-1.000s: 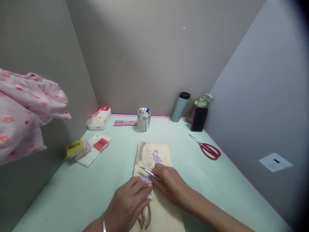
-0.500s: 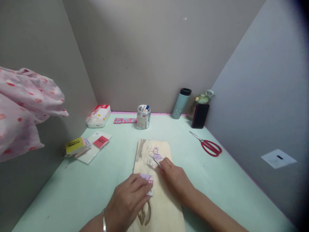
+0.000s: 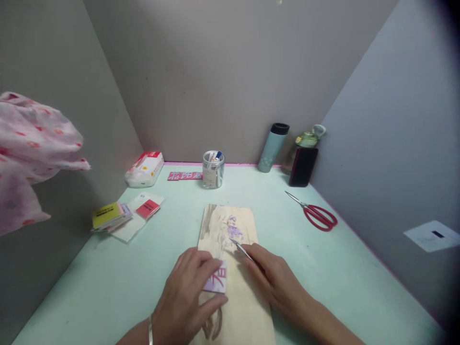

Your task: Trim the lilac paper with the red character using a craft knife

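A pale wooden board [image 3: 247, 302] lies lengthwise on the mint-green table [image 3: 172, 225], with small purple scraps [image 3: 234, 230] near its far end. My left hand [image 3: 187, 297] rests on the board's left side, fingers flat, pressing down a small pale purple paper with a pink cut-out character [image 3: 216, 279]. My right hand [image 3: 276, 280] is closed round a thin metal craft knife [image 3: 241, 248]. The blade tip points toward the purple scraps, just beyond the paper.
Red scissors [image 3: 316, 214] lie at the right. At the back stand a clear jar of pens [image 3: 213, 169], a teal flask [image 3: 272, 147], a green bottle [image 3: 308, 136] and a dark phone [image 3: 303, 166]. A tissue pack [image 3: 145, 167], paper pads [image 3: 111, 215] and pink cloth [image 3: 32, 153] are left.
My right hand has swung the knife from lying across the paper to pointing up the board, then drawn back a little. My left hand's fingers have slid back, uncovering the pink character.
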Available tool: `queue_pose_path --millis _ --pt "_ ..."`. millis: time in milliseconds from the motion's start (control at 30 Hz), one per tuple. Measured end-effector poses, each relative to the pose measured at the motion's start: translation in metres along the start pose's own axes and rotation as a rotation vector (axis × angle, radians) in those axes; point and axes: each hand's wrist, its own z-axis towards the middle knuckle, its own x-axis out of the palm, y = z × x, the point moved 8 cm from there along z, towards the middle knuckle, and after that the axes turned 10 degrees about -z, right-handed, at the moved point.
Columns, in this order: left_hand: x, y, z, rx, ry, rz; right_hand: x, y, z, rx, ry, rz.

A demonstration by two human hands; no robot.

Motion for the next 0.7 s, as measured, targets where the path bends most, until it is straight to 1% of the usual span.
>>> queue_pose_path --millis 100,200,267,367,433,467,600,700 --pt "0.002 0.011 0.0 -0.165 -0.02 0.005 -0.005 -0.005 -0.002 0.066 0.015 0.038" --pt "0.007 0.015 0.002 -0.237 0.016 0.0 -0.011 -0.009 -0.004 0.098 0.004 0.004" --pt "0.007 0.015 0.003 -0.232 0.033 0.01 -0.015 -0.005 -0.004 0.029 -0.034 -0.023" --pt "0.005 0.013 0.001 -0.143 0.061 0.027 -0.018 0.006 -0.004 -0.149 -0.096 -0.073" --pt "0.005 0.015 -0.003 -0.095 0.096 0.001 -0.016 0.011 -0.006 -0.226 -0.103 -0.127" --pt "0.006 0.019 -0.006 -0.097 0.103 -0.023 -0.014 0.012 -0.007 -0.243 -0.096 -0.156" --pt "0.004 0.043 -0.019 -0.229 0.08 -0.087 -0.013 0.017 -0.011 -0.283 -0.098 -0.213" --pt "0.001 0.049 -0.021 -0.286 0.071 -0.114 -0.013 0.023 -0.015 -0.33 -0.101 -0.237"
